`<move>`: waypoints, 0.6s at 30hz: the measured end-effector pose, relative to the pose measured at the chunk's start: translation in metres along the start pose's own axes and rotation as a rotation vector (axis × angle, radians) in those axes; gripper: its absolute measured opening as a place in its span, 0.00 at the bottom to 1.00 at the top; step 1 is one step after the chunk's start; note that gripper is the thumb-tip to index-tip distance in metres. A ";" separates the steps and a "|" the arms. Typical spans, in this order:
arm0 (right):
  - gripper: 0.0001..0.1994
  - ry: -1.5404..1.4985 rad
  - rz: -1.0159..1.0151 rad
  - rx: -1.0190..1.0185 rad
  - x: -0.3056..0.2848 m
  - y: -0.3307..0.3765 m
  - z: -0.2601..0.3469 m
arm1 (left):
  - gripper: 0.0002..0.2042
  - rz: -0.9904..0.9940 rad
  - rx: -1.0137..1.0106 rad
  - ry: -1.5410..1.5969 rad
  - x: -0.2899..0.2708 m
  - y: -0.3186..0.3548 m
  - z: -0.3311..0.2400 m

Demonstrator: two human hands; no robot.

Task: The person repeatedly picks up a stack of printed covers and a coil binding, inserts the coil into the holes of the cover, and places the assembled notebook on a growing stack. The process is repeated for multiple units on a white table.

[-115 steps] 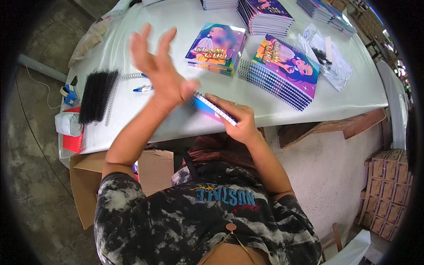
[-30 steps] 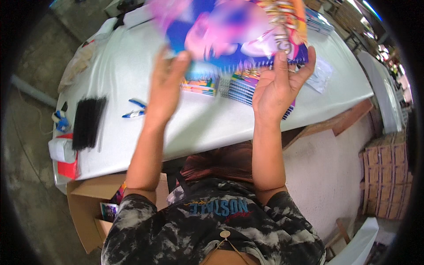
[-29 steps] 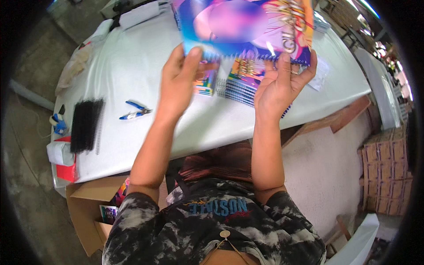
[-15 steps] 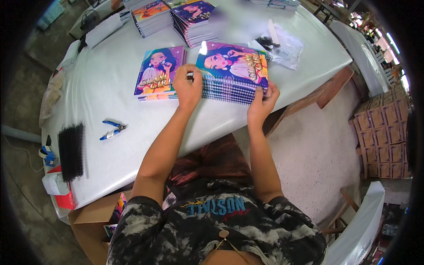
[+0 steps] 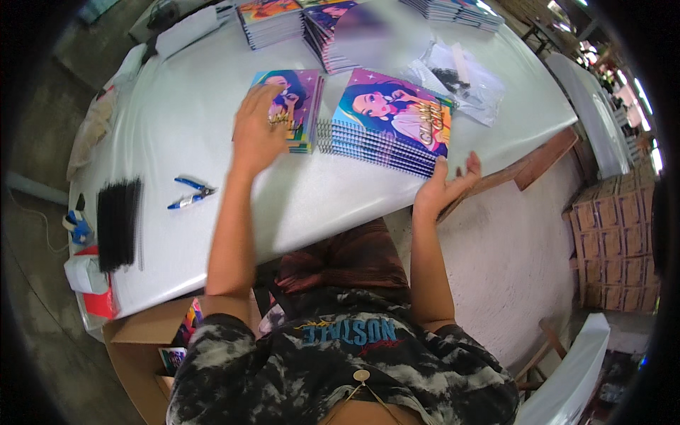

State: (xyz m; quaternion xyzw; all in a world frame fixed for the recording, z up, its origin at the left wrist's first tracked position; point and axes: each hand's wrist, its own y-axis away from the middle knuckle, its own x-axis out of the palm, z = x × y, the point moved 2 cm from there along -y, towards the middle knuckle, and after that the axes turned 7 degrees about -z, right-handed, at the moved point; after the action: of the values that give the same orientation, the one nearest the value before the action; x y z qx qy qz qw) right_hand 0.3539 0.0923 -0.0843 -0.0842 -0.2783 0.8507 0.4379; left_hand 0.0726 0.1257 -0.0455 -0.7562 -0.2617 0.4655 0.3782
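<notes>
My left hand [image 5: 261, 126] lies over a stack of bright illustrated notebook covers [image 5: 302, 95], its fingers stretched across the top and hiding part of the picture. To its right sits a pile of spiral-bound notebooks [image 5: 386, 113] with the same kind of cover, coil edges facing me. My right hand [image 5: 448, 185] is at the pile's near right corner, thumb tip by the edge and the other fingers spread away from it. Blue-handled cutting pliers [image 5: 191, 193] lie open on the table, left of my left forearm. Black plastic spiral coils [image 5: 119, 225] are bunched at the left edge.
More notebook piles [image 5: 273, 30] stand at the far side, partly behind a blurred patch. Clear plastic wrapping with black coils [image 5: 460, 85] lies at the back right. A cardboard box [image 5: 138, 340] sits below the table's left edge; stacked brown cartons [image 5: 615, 241] stand right on the floor.
My left hand has left the spiral-bound pile and moved left onto the cover stack. My right hand's fingers have opened off the pile's corner. The whole view has shifted slightly.
</notes>
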 end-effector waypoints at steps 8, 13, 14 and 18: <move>0.35 0.044 1.103 -0.619 0.044 0.087 0.110 | 0.14 0.530 0.225 -0.308 -0.084 0.068 0.011; 0.25 -0.183 1.366 -0.451 0.049 0.114 0.094 | 0.21 0.353 0.028 0.034 -0.164 0.066 -0.046; 0.22 -0.276 1.399 -0.267 0.046 0.107 0.095 | 0.22 0.219 -0.176 0.035 -0.174 0.061 -0.042; 0.07 -0.707 1.168 0.532 0.045 0.080 0.084 | 0.26 0.094 -0.730 0.456 -0.164 0.090 0.006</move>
State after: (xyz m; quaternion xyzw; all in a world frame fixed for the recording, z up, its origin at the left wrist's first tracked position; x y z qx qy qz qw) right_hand 0.2384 0.0577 -0.0535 0.1696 -0.0967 0.9607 -0.1975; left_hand 0.0006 -0.0471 -0.0371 -0.9349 -0.2842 0.1804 0.1126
